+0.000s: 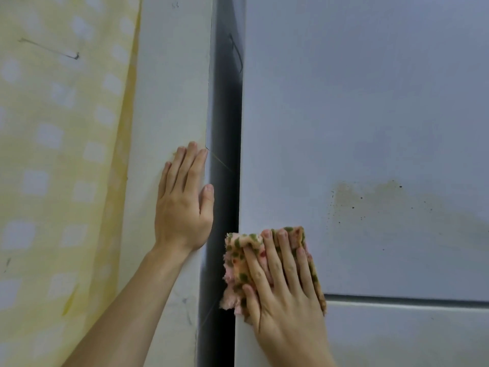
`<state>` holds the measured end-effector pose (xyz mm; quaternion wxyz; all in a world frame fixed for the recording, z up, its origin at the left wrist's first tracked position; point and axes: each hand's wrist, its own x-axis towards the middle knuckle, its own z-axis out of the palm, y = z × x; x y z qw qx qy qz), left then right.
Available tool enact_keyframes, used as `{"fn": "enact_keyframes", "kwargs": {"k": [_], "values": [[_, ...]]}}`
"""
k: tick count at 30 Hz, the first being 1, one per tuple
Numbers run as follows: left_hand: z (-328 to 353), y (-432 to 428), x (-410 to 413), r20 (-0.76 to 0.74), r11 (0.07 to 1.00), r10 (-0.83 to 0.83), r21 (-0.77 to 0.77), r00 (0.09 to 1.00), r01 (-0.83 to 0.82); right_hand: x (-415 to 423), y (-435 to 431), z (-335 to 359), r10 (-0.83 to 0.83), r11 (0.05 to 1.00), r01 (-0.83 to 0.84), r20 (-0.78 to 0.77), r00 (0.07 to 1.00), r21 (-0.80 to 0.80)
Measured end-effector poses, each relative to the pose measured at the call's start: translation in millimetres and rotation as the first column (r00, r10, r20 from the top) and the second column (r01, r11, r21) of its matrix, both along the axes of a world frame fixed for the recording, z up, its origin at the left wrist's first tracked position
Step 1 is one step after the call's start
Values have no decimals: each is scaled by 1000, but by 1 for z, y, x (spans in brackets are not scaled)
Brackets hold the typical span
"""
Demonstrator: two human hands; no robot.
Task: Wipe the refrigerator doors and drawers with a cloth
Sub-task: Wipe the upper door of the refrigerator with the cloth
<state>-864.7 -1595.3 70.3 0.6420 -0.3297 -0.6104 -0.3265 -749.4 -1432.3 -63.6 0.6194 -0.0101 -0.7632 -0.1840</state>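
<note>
- Pressing with straight, slightly spread fingers, the right hand (280, 284) pins a fluffy pink cloth with green and red spots (235, 260) flat against the pale grey-blue refrigerator door (370, 115), at its lower left corner beside the dark gap (225, 128).
- The left hand (182, 207) rests open, fingers straight and together, on the white wall panel (172, 88) next to a yellow checked curtain (53, 154), apparently as a brace.
- The step in hand looks like wiping the upper door; the cloth sits just above the dark seam (397, 298) over the pale drawer front (410, 337).
- A brownish stain with dark specks (370, 202) lies up and to the right, apart from the cloth; the next move likely calls for firm strokes towards it, then the drawer front.
</note>
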Motion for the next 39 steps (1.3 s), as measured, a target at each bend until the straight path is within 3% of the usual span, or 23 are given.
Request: {"fn": "enact_keyframes", "kwargs": {"k": [6,11,19,24,29,32,35,39], "values": [[-1,0,2,2,1000,4,-1,1000,-4,7,-5,46,-38,999,39,29,999,-34],[-1,-1,3,-10,1000,18,8,1000,-18,-5,-21,85,-17,985,21,23,1000,-169],[-3,1,1,-16,996,80,44,997,-79,11,6,7,24,994,-39,140,990,105],[-3,1,1,2,996,86,37,996,-86,26,39,43,-37,975,2,155,987,223],[-4,2,1,11,993,108,43,994,-109,31,51,115,-66,997,65,-21,998,-43],[-3,2,3,25,987,154,40,988,-154,25,42,85,-7,999,5,-60,998,-37],[-6,5,9,74,987,155,39,985,-159,32,49,28,17,998,-19,42,999,59],[-23,28,40,76,999,3,50,997,-7,47,69,1,0,992,-13,104,995,122]]}}
